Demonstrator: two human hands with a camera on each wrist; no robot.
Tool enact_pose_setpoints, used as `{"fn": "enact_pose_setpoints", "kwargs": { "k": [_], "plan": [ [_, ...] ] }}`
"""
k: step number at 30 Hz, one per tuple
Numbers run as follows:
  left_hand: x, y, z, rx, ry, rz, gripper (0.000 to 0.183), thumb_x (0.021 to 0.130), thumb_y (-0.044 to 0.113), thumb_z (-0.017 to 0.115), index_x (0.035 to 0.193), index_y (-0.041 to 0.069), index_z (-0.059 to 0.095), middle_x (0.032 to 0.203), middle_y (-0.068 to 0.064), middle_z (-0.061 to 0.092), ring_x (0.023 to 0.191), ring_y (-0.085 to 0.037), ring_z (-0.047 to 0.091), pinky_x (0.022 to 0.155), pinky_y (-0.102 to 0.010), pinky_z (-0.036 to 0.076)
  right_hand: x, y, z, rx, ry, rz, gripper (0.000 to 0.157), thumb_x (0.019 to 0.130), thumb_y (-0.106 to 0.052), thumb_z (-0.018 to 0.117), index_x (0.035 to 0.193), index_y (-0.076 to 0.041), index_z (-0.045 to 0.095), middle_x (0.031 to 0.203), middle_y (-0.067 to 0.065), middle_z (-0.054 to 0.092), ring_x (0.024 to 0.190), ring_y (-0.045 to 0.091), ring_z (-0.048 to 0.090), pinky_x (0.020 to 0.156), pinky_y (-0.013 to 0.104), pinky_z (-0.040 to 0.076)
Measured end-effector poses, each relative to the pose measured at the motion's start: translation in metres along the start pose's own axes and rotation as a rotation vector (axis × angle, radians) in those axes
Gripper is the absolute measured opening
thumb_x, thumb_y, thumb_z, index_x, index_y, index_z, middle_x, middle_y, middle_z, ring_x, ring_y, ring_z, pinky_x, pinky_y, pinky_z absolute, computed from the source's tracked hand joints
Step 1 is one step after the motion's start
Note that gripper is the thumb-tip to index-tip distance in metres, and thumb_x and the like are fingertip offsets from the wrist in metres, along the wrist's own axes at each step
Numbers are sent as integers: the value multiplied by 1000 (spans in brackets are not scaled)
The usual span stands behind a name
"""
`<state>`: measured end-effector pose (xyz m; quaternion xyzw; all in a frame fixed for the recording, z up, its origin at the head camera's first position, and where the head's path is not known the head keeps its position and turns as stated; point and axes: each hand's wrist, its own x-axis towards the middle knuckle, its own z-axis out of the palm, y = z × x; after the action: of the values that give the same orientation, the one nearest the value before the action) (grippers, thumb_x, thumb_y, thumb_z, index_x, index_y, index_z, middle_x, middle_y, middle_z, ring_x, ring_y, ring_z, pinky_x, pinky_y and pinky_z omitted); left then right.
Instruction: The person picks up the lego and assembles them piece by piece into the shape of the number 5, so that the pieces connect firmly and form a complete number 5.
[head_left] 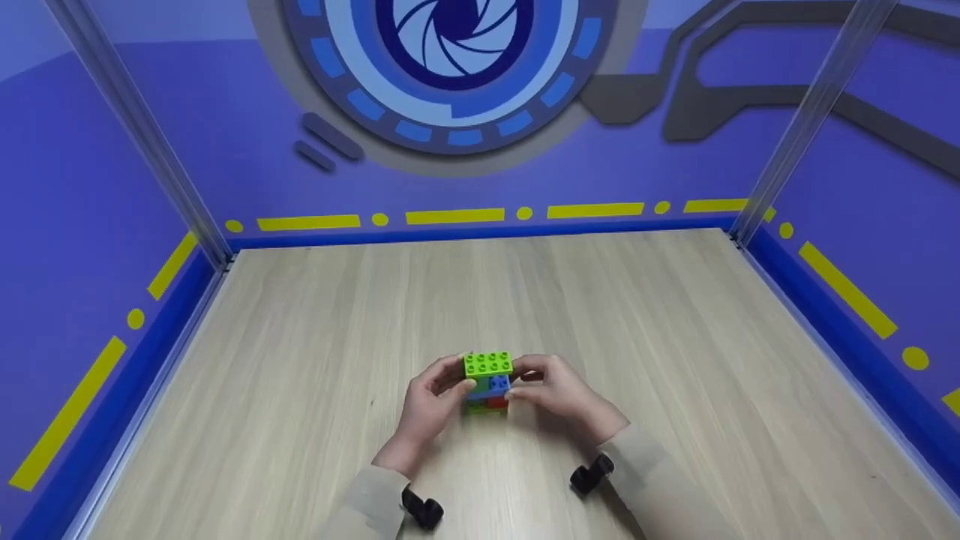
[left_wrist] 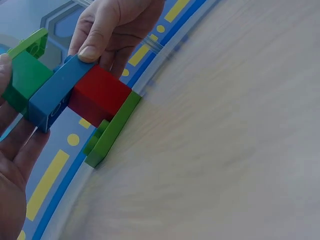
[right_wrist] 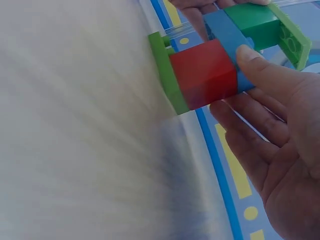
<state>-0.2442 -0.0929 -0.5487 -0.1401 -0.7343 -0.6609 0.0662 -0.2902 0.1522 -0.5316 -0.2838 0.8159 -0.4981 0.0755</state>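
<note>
Between both hands stands a small stack of toy building bricks. Its top is a thin lime green brick (head_left: pixel 487 364), with a dark green brick (left_wrist: pixel 27 82) under its left part. A blue brick (left_wrist: pixel 62 90) forms the middle layer. Lower down come a red brick (right_wrist: pixel 205 72) on the right and a thin green base brick (right_wrist: pixel 167 75). My left hand (head_left: pixel 431 401) grips the stack from the left, thumb on the dark green brick and fingers reaching under the blue one. My right hand (head_left: pixel 559 390) pinches the blue brick from the right with its thumb in front.
The stack is over the near middle of a wood-grain table (head_left: pixel 315 322). Blue printed walls (head_left: pixel 480 187) with yellow markings enclose the back and sides, joined by clear corner posts (head_left: pixel 817 97). A black wrist device (head_left: pixel 424 510) is strapped over each sleeve.
</note>
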Motion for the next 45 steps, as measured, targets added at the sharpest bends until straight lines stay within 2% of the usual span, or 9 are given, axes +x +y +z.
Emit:
{"fn": "enact_pose_setpoints", "kwargs": {
  "k": [4, 8, 13, 19, 23, 29, 37, 43, 45],
  "plan": [
    [0, -2, -4, -17, -41, -29, 54, 92, 14, 78, 143, 8, 59, 136, -16, 67, 123, -28, 66, 106, -35, 56, 0, 6, 2, 26, 8, 3, 34, 86, -14, 83, 117, -3, 74, 117, 15, 75, 114, 35, 69, 104, 45, 57],
    [-1, -3, -6, -2, -65, -54, 62, 90, 10, 79, 147, 12, 56, 135, -14, 68, 123, -29, 66, 106, -38, 56, 0, 10, 3, 45, 3, -9, 38, 85, -11, 83, 120, -2, 72, 119, 17, 74, 112, 35, 70, 101, 43, 59],
    [-1, -4, -6, -8, -54, -74, 62, 89, 9, 79, 147, 19, 57, 133, -13, 68, 125, -27, 65, 106, -33, 56, 1, 11, 4, 46, 4, -31, 40, 85, -10, 83, 122, -1, 71, 118, 17, 74, 108, 33, 72, 96, 42, 61],
    [1, -2, -5, -30, -26, -74, 65, 90, 13, 79, 150, 21, 54, 133, -11, 68, 124, -20, 64, 105, -26, 54, 2, 10, 3, 75, 9, -42, 42, 86, -11, 83, 124, -1, 69, 117, 18, 74, 105, 26, 73, 95, 38, 61],
    [1, -2, -4, -61, -5, -73, 67, 90, 15, 79, 151, 19, 52, 130, -12, 68, 121, -17, 65, 105, -25, 54, 2, 10, 3, 113, 24, -33, 44, 86, -11, 82, 126, 1, 67, 117, 21, 74, 103, 19, 73, 93, 33, 62],
    [2, -4, -3, -85, 41, -66, 68, 92, 15, 78, 153, 15, 49, 129, -18, 69, 118, -20, 68, 103, -25, 56, 1, 6, 4, 181, 17, 8, 49, 89, -13, 80, 133, 1, 64, 120, 23, 73, 105, 18, 73, 91, 24, 60],
    [4, -6, -1, -157, 100, -85, 67, 90, 13, 79, 151, 13, 52, 132, -22, 66, 115, -25, 69, 96, -22, 59, 1, 4, 6, 233, 25, 28, 49, 91, -11, 78, 137, -2, 63, 117, 23, 72, 100, 14, 70, 86, 22, 59],
    [4, -4, -1, -213, 89, -89, 70, 88, 8, 80, 152, 11, 51, 136, -22, 63, 115, -25, 70, 94, -25, 60, 2, 4, 6, 277, 28, 24, 48, 92, -9, 76, 137, -1, 62, 118, 25, 72, 98, 11, 70, 85, 21, 58],
    [4, -3, -1, -221, 77, -71, 71, 88, 6, 80, 152, 7, 49, 137, -24, 61, 116, -25, 69, 95, -26, 60, 2, 5, 6, 287, 32, 25, 48, 92, -8, 76, 137, 0, 62, 117, 26, 72, 97, 11, 70, 84, 21, 58]
  ]
}}
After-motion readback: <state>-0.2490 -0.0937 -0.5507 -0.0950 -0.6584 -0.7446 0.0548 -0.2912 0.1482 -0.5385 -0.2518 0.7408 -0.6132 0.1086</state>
